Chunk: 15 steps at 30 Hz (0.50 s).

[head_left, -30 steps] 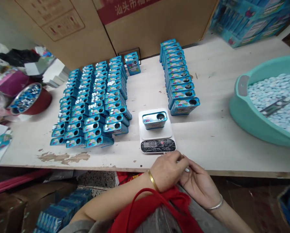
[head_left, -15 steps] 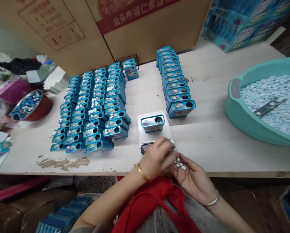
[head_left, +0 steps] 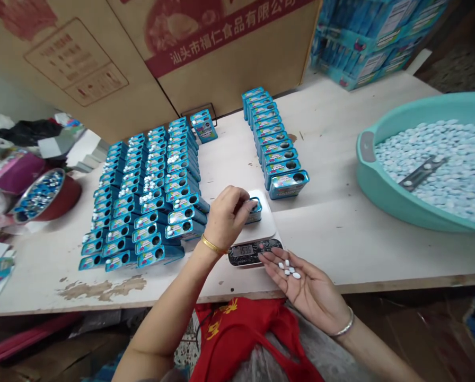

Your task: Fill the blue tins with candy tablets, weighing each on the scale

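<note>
Now, the tin (head_left: 254, 217) sits on the scale (head_left: 267, 227), its opening partly covered by the left hand (head_left: 227, 216), fingers bent right over it; whether they pinch a candy can't be told. The right hand (head_left: 307, 286) lies open, palm up, fingertips at the scale's front edge, a few loose candies (head_left: 291, 270) on it! Best played gently: one candy at a time, no weight on the tin, then fingers clear before trusting the display (head_left: 244, 251). That looks like 1536, decimal point unclear. To either side, the surface (head_left: 333, 239) carries rows of tins (head_left: 287, 185), one seemingly lettered CARAMELO. Behind, the carton (head_left: 221, 37) reads 汕头市福仁食品有限公司.
</note>
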### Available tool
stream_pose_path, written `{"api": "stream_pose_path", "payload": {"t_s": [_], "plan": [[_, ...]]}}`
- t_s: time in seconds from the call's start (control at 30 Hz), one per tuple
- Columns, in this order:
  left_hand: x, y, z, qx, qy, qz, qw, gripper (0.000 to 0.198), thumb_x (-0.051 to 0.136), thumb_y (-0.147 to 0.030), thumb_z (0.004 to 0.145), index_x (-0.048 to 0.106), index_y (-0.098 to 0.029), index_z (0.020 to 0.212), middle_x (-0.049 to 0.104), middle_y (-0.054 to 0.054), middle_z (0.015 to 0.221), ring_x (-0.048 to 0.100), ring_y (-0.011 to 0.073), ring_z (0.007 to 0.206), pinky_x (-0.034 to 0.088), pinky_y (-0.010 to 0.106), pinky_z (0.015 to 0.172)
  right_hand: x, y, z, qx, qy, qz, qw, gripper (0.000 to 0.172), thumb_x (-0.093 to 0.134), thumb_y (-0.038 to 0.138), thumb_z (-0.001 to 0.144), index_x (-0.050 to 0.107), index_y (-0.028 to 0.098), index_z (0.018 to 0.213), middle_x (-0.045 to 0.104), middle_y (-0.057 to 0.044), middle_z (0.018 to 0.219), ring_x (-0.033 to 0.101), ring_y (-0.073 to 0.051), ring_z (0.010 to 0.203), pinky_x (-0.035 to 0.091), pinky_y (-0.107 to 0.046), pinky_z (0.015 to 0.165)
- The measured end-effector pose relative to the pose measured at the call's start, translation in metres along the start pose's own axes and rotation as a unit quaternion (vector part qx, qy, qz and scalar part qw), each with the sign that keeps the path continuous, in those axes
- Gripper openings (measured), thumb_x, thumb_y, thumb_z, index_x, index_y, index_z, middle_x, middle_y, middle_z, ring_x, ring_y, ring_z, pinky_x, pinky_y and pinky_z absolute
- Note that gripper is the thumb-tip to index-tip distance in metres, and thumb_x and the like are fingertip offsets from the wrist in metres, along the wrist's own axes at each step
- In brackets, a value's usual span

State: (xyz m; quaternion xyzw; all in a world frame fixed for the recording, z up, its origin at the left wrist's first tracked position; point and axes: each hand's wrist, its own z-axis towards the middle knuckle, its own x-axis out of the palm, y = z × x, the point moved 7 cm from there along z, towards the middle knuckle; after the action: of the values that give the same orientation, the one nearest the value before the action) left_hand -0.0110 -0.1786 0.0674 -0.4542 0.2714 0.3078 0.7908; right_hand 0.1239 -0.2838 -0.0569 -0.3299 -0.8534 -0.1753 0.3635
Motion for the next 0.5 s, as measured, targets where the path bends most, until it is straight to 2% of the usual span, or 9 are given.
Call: {"api": "stream_pose_path", "payload": {"t_s": [0.27, 0.5], "plan": [[-0.007, -0.018, -0.009, 0.022, -0.002, 0.012, 1.0, 0.007, 0.056, -0.019, 0.083, 0.052, -0.017, 0.079, 0.054, 0.0, 0.072, 0.048, 0.0083, 0.063, 0.039, 0.02, 0.058, 0.0, 0.0, -0.001, 0.003, -0.003, 0.011, 1.0, 0.027, 0.042, 0.016, 0.088, 0.065, 0.006, 0.095, 0.069, -0.015, 0.104, 0.058, -0.025, 0.109, 0.048, -0.033, 0.094], [-0.031, -0.026, -0.006, 0.021, -0.074, 0.01, 0.997, 0.006, 0.057, -0.017, 0.082, 0.052, -0.017, 0.079, 0.054, -0.001, 0.071, 0.047, 0.0072, 0.06, 0.039, 0.02, 0.057, -0.012, 0.01, -0.003, -0.023, -0.027, 0.002, 0.999, 0.025, 0.042, 0.016, 0.087, 0.066, 0.01, 0.092, 0.071, -0.011, 0.098, 0.06, -0.022, 0.106, 0.05, -0.031, 0.092]]}}
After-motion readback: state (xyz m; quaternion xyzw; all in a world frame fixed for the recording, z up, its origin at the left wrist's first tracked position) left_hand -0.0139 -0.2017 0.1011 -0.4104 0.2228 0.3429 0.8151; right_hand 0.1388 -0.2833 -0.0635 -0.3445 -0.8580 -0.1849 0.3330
